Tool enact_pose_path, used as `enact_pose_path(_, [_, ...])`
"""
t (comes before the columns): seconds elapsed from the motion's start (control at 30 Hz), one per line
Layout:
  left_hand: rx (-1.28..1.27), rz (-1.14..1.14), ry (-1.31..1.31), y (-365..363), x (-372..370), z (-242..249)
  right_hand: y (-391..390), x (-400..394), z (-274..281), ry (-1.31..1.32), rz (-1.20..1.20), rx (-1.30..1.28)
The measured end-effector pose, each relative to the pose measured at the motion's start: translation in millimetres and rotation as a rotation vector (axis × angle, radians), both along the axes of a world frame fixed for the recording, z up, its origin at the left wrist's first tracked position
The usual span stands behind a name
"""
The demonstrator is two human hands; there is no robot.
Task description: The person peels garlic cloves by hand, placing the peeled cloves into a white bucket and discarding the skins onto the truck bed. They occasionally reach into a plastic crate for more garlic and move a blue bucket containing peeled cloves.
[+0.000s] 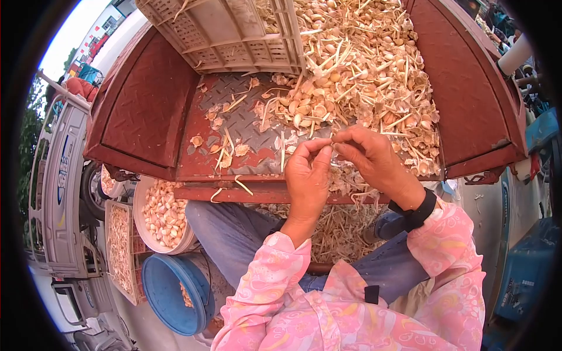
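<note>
My left hand (308, 178) and my right hand (370, 161) meet fingertip to fingertip over the front edge of the red metal bed (252, 153). Both are closed in a pinch; whatever lies between the fingertips is too small to make out. Just beyond them spreads a large heap of garlic cloves (328, 88) mixed with dry stems and papery skins. A pale stem (283, 151) lies on the metal to the left of my left hand. More skins and stems are scattered farther left.
A plastic crate (225, 35) leans at the back left of the bed. Beside my left leg stand a white bucket of cloves (165, 212), a blue bucket (170, 292) and a crate of garlic pieces (120, 245). Red side panels (149, 99) flank the bed. Stems lie beneath it.
</note>
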State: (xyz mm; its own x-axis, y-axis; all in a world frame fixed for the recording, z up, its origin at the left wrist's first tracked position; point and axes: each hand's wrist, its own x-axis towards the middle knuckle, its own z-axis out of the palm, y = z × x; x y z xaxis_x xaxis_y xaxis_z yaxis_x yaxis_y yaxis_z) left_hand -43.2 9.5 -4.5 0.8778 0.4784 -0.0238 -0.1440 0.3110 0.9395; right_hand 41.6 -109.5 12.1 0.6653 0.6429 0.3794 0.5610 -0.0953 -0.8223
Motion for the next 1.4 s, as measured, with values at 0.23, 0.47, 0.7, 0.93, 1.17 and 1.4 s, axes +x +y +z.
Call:
enact_pose_path(0.23, [0.137,-0.114,0.066,5.5,6.8,-6.4,-1.7,3.3,8.0,-0.245,-0.026,-0.005])
enact_pose_path(0.47, [0.098,-0.147,0.006,8.5,5.3,-3.4,-3.7,-3.1,19.4,-0.151,-0.004,-0.051])
enact_pose_path(0.7, [-0.042,-0.119,-0.077,-1.6,3.2,-6.6,-7.6,-3.7,20.0,-0.338,-0.032,-0.061])
enact_pose_path(0.93, [-0.129,-0.168,-0.181,-7.6,-0.3,-7.5,-12.0,-4.0,17.1,0.456,0.037,0.093])
enact_pose_path(1.17, [-0.234,-0.146,-0.130,-4.7,-2.2,2.6,-19.7,11.4,16.2,0.093,-0.104,-0.208])
enact_pose_path(1.4, [-0.161,-0.095,-0.124,-12.0,-2.2,-2.8,-13.3,-4.2,11.6,0.147,0.042,-0.010])
